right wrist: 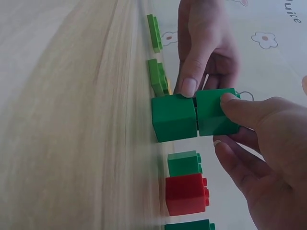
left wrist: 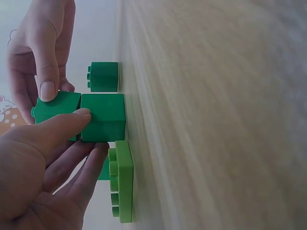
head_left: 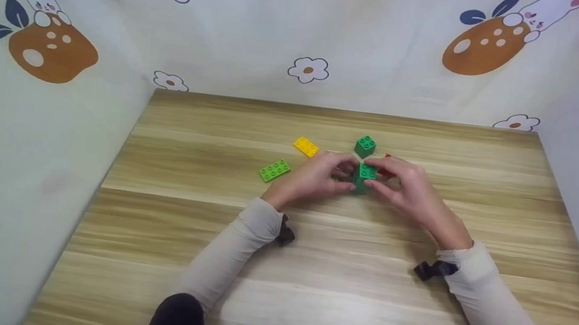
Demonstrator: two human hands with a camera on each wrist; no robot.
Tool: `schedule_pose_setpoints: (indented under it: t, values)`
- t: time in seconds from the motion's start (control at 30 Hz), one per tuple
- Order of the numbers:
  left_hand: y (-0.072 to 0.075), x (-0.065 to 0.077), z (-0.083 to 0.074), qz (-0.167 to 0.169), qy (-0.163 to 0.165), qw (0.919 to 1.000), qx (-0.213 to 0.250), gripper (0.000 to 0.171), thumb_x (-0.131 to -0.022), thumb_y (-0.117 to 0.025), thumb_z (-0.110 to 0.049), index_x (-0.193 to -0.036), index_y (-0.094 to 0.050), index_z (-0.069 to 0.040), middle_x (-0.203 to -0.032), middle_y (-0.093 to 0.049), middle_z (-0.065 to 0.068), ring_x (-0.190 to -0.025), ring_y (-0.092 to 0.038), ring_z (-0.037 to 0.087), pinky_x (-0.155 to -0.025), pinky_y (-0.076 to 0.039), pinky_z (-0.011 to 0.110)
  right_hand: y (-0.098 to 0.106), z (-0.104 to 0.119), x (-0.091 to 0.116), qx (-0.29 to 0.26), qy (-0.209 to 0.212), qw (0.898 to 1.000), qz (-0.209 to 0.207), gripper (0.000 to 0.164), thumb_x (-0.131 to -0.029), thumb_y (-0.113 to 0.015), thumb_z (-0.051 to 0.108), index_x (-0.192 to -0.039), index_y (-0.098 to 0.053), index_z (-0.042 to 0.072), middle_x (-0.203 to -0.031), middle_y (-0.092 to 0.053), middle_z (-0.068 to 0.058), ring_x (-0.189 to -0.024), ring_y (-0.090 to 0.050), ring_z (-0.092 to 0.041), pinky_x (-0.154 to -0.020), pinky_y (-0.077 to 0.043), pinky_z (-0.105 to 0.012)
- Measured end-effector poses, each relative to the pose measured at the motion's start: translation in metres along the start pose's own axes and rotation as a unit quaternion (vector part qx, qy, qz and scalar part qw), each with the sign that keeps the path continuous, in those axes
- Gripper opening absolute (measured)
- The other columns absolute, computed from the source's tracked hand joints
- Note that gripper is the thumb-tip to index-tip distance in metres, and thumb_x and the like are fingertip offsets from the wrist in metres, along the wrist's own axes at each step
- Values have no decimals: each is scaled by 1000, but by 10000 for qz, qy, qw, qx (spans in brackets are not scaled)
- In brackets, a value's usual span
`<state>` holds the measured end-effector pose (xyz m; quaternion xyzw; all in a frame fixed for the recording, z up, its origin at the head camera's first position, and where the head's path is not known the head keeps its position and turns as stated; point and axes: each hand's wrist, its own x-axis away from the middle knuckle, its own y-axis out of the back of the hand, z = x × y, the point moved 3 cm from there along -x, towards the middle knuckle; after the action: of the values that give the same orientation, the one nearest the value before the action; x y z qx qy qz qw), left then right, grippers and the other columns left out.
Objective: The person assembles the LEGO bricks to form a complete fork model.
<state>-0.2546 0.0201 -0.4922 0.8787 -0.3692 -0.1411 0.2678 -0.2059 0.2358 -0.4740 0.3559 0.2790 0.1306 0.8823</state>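
Two dark green blocks stand one over the other between my hands. My left hand (head_left: 321, 174) grips the lower block (left wrist: 104, 117), its thumb near the seam and its fingers behind. The upper block (right wrist: 217, 112) is pinched between the thumb and fingers of my right hand (head_left: 409, 190). It tilts slightly over the lower one, a thin gap showing along the seam in the left wrist view. The lower block sits right at the wooden table surface. Studs show on top of the upper block in the head view.
Behind the pair stands another green block (head_left: 365, 147). A red block (right wrist: 186, 194) is mostly hidden by my right hand in the head view. Left of my left hand lie a yellow brick (head_left: 306, 146) and a light green brick (head_left: 274, 171). Patterned cloth (head_left: 239, 31) borders the table.
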Motion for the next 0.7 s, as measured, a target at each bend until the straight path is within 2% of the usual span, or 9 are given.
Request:
schedule_pose_setpoints:
  t: [0.43,0.7]
  values:
    - [-3,0,1,52,44,9996,-268,45,-98,-81,-12,-140,-67,-22,-136,-75,-3,-125,-73,13,-109,-58,28,-5,4,1,-1,-197,9996,-205,37,-92,-87,11,-128,-78,7,-116,-80,-10,-97,-79,-23,-88,-67,-32]
    - [-3,-1,2,-16,-171,9994,-298,38,-98,-82,-12,-134,-70,-12,-129,-77,4,-121,-74,17,-107,-59,26,-7,5,2,-28,-318,9993,-211,35,-94,-85,12,-129,-79,9,-119,-79,-8,-98,-78,-22,-88,-67,-35]
